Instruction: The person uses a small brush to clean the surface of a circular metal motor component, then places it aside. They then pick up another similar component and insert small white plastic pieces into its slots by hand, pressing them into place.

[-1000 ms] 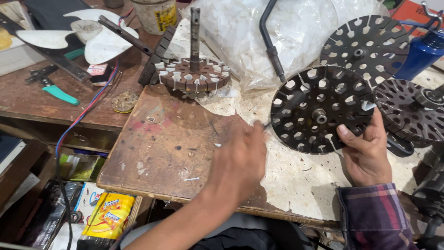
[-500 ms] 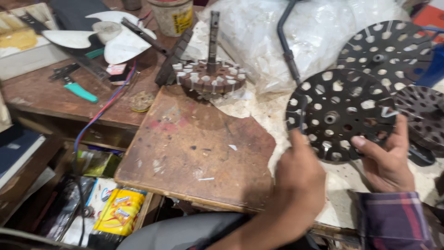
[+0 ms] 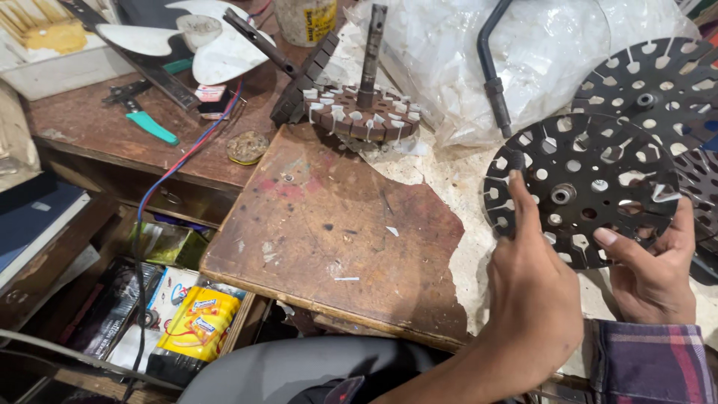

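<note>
Both hands steady a black perforated motor cover disc (image 3: 583,191) tilted above the surface's right edge: right hand (image 3: 654,273) clasping its lower rim, left hand (image 3: 535,299) bracing the left rim with a raised finger.

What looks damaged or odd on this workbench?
The brown top layer of the bench is broken off with a jagged edge, baring pale board underneath. Both hands, left and right, hold a black perforated disc there.
</note>
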`<state>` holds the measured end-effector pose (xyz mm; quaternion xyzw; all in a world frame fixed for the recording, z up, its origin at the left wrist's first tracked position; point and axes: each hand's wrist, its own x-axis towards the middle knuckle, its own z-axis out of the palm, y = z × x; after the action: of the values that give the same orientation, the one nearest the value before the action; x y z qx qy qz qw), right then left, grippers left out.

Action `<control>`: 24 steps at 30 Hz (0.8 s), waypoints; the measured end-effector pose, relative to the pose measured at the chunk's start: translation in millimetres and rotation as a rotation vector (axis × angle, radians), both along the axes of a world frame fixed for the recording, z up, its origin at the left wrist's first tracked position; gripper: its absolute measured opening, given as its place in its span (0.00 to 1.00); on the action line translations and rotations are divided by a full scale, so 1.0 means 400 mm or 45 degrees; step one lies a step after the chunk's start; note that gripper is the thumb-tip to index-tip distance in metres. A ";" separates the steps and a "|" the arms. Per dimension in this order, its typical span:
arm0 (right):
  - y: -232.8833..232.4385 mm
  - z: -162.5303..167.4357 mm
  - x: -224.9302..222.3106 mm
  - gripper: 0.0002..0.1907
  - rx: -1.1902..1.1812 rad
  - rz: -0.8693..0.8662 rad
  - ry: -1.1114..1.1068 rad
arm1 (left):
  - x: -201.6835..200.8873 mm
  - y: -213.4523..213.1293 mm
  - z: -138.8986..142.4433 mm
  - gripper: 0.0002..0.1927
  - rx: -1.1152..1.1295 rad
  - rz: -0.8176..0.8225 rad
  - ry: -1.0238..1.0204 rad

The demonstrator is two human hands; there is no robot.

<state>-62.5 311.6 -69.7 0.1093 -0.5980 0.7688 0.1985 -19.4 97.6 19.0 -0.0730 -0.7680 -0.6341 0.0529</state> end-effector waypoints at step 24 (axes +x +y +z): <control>-0.031 0.037 0.008 0.34 -0.101 -0.053 -0.068 | 0.043 -0.010 -0.004 0.35 -0.157 -0.163 -0.056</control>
<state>-59.4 299.1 -54.8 0.0684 -0.5742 0.7903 0.2025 -2.0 93.4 17.2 -0.1111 -0.8003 -0.5891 -0.0091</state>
